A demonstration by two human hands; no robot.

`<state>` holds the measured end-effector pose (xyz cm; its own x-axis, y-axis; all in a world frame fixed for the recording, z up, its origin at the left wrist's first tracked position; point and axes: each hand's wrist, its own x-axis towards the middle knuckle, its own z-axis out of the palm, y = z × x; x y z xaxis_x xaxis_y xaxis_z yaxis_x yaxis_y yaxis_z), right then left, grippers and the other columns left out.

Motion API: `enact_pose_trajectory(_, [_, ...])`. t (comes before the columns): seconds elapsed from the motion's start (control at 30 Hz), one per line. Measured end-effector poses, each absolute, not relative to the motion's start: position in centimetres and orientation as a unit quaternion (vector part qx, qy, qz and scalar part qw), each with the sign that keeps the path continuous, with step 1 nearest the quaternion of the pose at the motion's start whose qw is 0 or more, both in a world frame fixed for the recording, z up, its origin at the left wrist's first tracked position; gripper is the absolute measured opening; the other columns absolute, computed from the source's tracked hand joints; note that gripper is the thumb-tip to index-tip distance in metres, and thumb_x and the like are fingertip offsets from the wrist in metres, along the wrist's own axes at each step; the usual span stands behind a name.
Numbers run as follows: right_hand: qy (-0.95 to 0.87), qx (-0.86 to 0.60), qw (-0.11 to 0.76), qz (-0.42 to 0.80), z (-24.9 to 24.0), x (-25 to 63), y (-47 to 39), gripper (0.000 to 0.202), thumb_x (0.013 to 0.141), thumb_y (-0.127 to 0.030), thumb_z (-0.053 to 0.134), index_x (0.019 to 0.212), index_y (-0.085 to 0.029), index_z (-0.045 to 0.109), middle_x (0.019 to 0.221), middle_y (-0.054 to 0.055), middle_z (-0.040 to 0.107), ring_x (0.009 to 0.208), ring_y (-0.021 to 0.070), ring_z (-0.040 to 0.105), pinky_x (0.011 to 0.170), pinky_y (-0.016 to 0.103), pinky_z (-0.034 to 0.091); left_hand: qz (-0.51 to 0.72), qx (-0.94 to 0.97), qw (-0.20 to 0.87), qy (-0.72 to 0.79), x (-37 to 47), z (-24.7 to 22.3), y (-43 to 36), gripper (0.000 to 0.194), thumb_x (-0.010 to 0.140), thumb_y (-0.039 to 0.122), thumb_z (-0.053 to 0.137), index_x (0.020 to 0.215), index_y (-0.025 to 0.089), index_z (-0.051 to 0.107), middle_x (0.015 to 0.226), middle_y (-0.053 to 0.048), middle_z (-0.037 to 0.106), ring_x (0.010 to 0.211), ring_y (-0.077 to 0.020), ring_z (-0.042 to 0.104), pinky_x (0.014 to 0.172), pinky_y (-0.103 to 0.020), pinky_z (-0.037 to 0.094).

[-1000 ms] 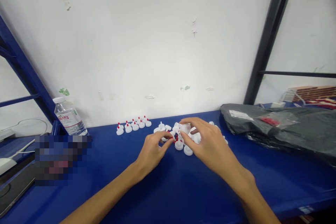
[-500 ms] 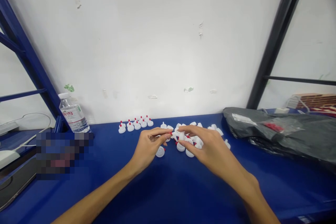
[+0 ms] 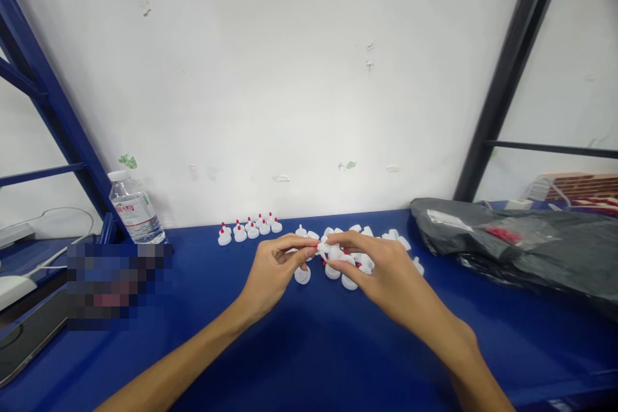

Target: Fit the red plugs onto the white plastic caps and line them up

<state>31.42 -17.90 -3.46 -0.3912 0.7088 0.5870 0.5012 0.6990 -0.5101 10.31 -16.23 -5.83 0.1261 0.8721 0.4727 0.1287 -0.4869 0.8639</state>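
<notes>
Left hand pinches one small red tip between thumb and forefinger; the right hand grips one white cap in its fingertips, the nozzle turned toward the left hand; the two pieces meet between the hands, though whether the tip sits fully on the nozzle cannot be told.

Ten finished-looking caps with red tips stand upright on the blue table, to the left and near the wall, in two rows of five; beneath and behind the right hand lies one loose pile of white caps, some on their sides, with several red bits among them, too overlapped and hidden by the fingers to count; one loose cap lies just below the left fingertips, its round face toward the camera.

One clear bottle with one white lid and one red and white label leans at the left, near one blue upright; one black flat device lies at the lower left, beside a pixelated patch; one large dark plastic bag covers the right side, bearing one white label and one clear packet of red pieces; one dark upright rises behind it.
</notes>
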Motion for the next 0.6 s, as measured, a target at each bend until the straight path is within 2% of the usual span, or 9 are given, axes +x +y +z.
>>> enact_pose_trajectory(0.23, [-0.823, -0.370, 0.400, 0.158, -3.2, 31.5, -18.2, 0.027, 0.093, -0.024, 0.063, 0.117, -0.036, 0.066, 0.110, -0.003, 0.076, 0.104, 0.0228, 0.071, 0.084, 0.032, 0.057, 0.538, 0.680, 0.316, 0.385, 10.5, -6.3, -16.8, 0.014, 0.086, 0.031, 0.071, 0.093, 0.022, 0.081, 0.091, -0.004, 0.074, 0.070, -0.0128, 0.062, 0.060, -0.022, 0.052])
enact_pose_trajectory(0.4, [-0.810, -0.354, 0.420, 0.203, -3.0, 31.4, -18.5, 0.031, 0.090, -0.025, 0.068, 0.119, -0.036, 0.064, 0.111, -0.005, 0.075, 0.111, 0.0208, 0.069, 0.091, 0.030, 0.056, 0.558, 0.673, 0.318, 0.366, 10.8, -6.2, -17.4, 0.012, 0.086, 0.029, 0.072, 0.092, 0.023, 0.081, 0.089, -0.003, 0.073, 0.063, -0.0107, 0.060, 0.057, -0.021, 0.051])
enact_pose_trajectory(0.6, [-0.807, -0.360, 0.416, 0.215, -3.3, 31.7, -18.2, 0.037, 0.093, -0.025, 0.065, 0.127, -0.037, 0.059, 0.117, -0.004, 0.073, 0.116, 0.0197, 0.067, 0.098, 0.033, 0.054, 0.568, 0.649, 0.353, 0.364, 11.2, -5.8, -17.5, 0.016, 0.085, 0.031, 0.072, 0.093, 0.019, 0.080, 0.089, -0.005, 0.074, 0.058, -0.0100, 0.059, 0.050, -0.021, 0.050])
